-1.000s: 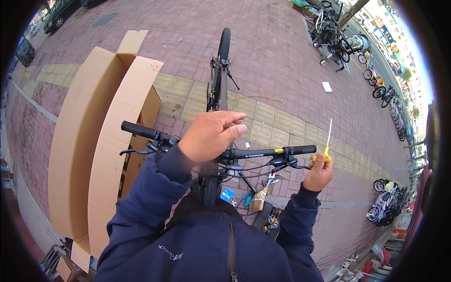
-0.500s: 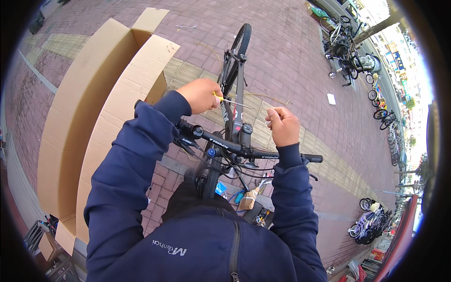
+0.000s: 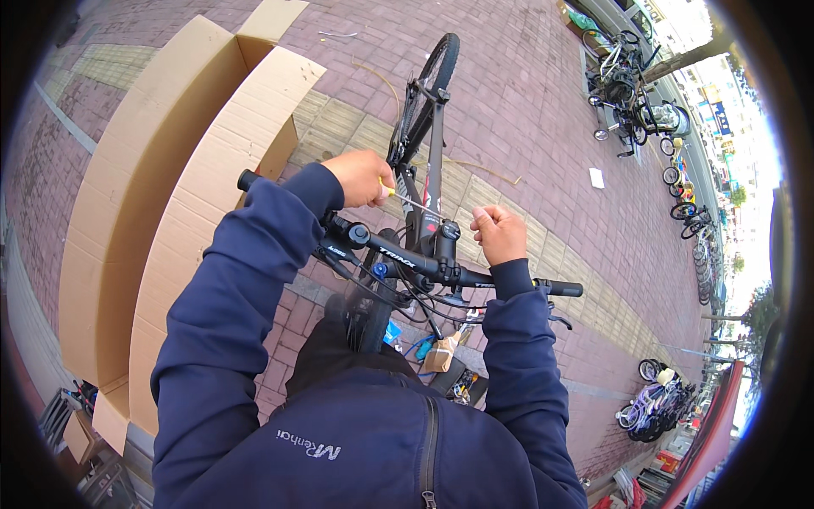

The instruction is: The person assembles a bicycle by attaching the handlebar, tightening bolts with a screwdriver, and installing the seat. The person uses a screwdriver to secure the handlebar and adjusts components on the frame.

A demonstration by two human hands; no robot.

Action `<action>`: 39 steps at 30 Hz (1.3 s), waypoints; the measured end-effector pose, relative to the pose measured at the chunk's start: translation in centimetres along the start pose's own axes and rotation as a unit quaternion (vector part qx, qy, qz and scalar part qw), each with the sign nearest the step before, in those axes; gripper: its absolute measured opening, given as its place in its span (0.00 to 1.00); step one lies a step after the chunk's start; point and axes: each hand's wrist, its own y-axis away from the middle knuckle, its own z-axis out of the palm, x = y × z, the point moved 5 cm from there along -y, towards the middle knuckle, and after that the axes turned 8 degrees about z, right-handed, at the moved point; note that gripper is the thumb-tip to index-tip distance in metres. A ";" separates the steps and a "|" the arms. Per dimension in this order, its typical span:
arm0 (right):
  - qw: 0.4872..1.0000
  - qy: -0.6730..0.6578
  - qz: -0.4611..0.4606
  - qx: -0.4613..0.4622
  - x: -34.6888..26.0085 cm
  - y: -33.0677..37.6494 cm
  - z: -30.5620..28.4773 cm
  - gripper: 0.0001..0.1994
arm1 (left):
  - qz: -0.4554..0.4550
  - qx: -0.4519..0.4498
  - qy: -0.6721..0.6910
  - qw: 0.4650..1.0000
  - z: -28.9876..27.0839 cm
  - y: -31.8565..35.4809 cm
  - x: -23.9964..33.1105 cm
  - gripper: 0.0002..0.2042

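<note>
1. Yellow-hdl screwdriver (image 3: pixel 388 192) is gripped by L hand (image 3: pixel 359 178), held over bike frame (image 3: pixel 435 153), tip aimed twd R hand (image 3: pixel 502 234).
2. R fingers are curled; if anything's pinched, can't be told.
3. Handlebar (image 3: pixel 396 255) is partly hidden by R sleeve (image 3: pixel 526 360).

bright daylight, strong edge distortion

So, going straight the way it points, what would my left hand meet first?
Likely your right hand: the yellow-handled tool in your left hand points toward it. The bike frame crosses that line but seems lower; depth's unclear.
</note>
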 end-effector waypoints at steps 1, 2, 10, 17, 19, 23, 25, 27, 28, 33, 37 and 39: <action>1.000 0.005 -0.002 -0.002 -0.1 0.0 0.0 0.11 | -0.002 -0.001 -0.002 1.000 0.1 0.0 0.0 0.09; 1.000 0.010 -0.002 -0.002 -0.1 0.1 0.1 0.11 | -0.003 0.002 -0.006 1.000 0.0 0.0 0.0 0.09; 1.000 0.017 -0.001 -0.003 -0.3 0.2 0.2 0.11 | -0.011 -0.001 -0.009 1.000 0.1 0.2 -0.4 0.09; 0.999 0.031 -0.018 -0.010 -0.6 0.3 0.4 0.12 | -0.042 -0.023 0.056 0.997 0.1 0.2 -0.9 0.09; 0.999 0.030 -0.020 -0.012 -0.6 0.3 0.5 0.12 | -0.055 -0.022 0.074 0.995 0.1 0.1 -1.3 0.09; 0.999 0.041 -0.019 -0.022 -0.4 0.2 0.9 0.12 | -0.026 -0.025 -0.044 0.998 0.2 -0.1 -1.4 0.10; 0.998 0.049 -0.019 -0.025 -0.3 0.0 1.0 0.12 | 0.009 -0.051 -0.262 0.964 0.4 0.0 -1.0 0.12; 0.998 0.050 -0.014 -0.023 -0.1 0.0 1.1 0.12 | -0.033 -0.085 -0.206 0.974 0.6 0.0 -1.1 0.14; 0.998 0.061 -0.025 -0.023 -0.2 0.0 1.2 0.12 | -0.056 -0.102 -0.178 0.977 0.7 0.1 -1.1 0.15; 0.995 0.092 -0.021 -0.031 -0.2 -0.1 1.4 0.13 | -0.184 0.014 0.096 0.978 -0.1 0.2 -1.9 0.16; 0.993 0.109 -0.049 -0.021 -0.3 -0.1 1.7 0.13 | -0.168 0.048 0.104 0.979 -0.7 -1.2 -3.4 0.14; 0.993 0.110 -0.041 -0.020 -0.2 -0.2 1.7 0.13 | -0.089 0.093 0.156 0.979 -0.9 -1.6 -4.0 0.15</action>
